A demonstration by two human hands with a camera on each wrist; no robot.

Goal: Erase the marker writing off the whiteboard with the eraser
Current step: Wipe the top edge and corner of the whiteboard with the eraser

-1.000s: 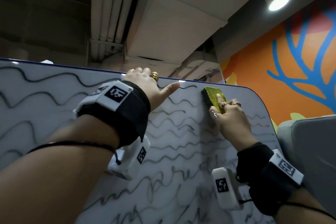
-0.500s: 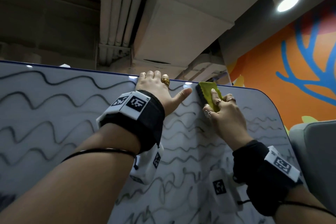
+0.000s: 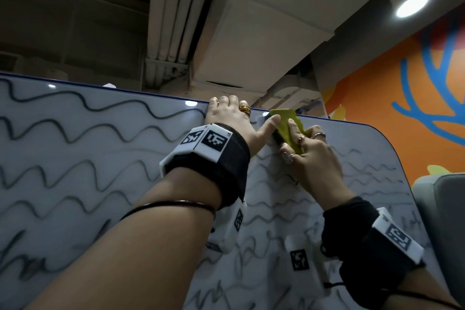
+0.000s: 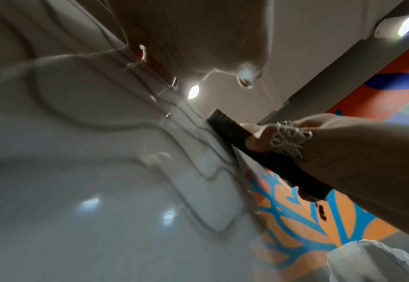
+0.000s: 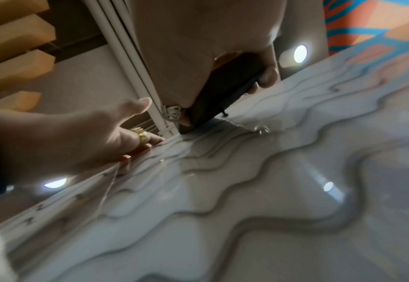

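A whiteboard [image 3: 105, 148] covered in wavy black marker lines [image 3: 83, 133] tilts up in front of me. My right hand [image 3: 312, 158] grips a yellow eraser [image 3: 288, 124] with a dark felt underside [image 4: 254, 148] and presses it flat on the board just under the top edge. My left hand [image 3: 234, 118] hooks its fingers over the board's top edge, thumb stretched out toward the eraser. In the right wrist view the eraser [image 5: 225, 91] sits pinched between thumb and fingers, and the left hand [image 5: 90, 133] lies beside it. Lines near the eraser look faint and smeared.
An orange wall with blue coral shapes [image 3: 415, 98] stands to the right. A grey chair back [image 3: 442, 211] sits beside the board's rounded right corner. Ceiling ducts [image 3: 176, 20] and a round lamp [image 3: 410, 5] hang overhead.
The right hand has slid the eraser left and up along the top edge, closing in on the left thumb. The left hand keeps its hold on the board's top edge.
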